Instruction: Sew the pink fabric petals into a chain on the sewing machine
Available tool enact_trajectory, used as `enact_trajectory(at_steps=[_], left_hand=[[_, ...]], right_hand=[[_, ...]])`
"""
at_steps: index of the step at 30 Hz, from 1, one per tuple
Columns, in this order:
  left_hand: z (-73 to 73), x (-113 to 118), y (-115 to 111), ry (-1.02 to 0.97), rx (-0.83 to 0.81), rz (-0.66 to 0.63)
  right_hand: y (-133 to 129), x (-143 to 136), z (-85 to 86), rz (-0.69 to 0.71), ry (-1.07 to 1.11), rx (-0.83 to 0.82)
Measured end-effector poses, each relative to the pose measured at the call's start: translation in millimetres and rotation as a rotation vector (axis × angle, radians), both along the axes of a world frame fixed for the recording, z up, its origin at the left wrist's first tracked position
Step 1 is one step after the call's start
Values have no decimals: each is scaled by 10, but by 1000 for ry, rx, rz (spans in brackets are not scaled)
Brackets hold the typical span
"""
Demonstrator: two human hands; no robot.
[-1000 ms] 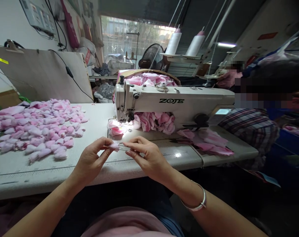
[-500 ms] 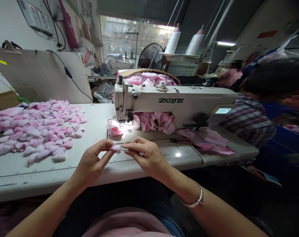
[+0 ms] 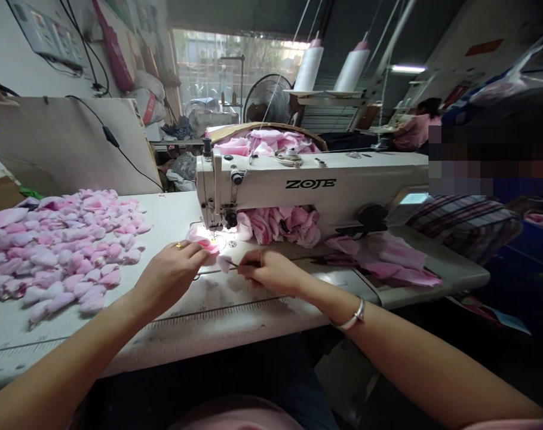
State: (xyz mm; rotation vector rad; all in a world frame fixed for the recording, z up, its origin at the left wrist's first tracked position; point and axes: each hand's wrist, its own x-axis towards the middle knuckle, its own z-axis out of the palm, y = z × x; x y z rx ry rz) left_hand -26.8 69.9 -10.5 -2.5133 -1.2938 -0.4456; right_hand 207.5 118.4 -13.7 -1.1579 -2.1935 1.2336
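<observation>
My left hand (image 3: 175, 266), a ring on one finger, reaches to the needle area with its fingers together on the edge of a pink fabric piece (image 3: 207, 243). That piece lies at the lit needle of the white sewing machine (image 3: 262, 173). To its right, my right hand (image 3: 269, 272) is closed on a thin metal tweezer-like tool (image 3: 233, 264). At the tool's tip is a small pale pink fabric puff (image 3: 224, 263), just in front of the needle plate. The fingertips of my left hand are partly hidden by the hand itself.
Many small pink fabric puffs (image 3: 69, 245) are heaped at the left. Pink ruffled fabric (image 3: 284, 226) is bunched under the machine arm, with flat pieces (image 3: 387, 257) to the right. A full basket (image 3: 316, 135) stands behind. A co-worker in a plaid shirt (image 3: 468, 224) sits at right.
My left hand has let go of the small puff and moved forward to the fabric at the needle. My right hand now has the puff at the tool's tip. The view has shifted slightly.
</observation>
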Motion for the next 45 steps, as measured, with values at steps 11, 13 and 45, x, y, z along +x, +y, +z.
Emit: enact_trajectory(at_steps=[11,13,45], left_hand=[[-190,70,332,347,169,-172],[-192,84,250,370,153,-168],[-275,-18,528,211,152,-1]], right_hand=[[628,-226,-39,50,8,-275],[675,-285,-73,113,-80,-199],[753,-214,-156,250,-136,-126]])
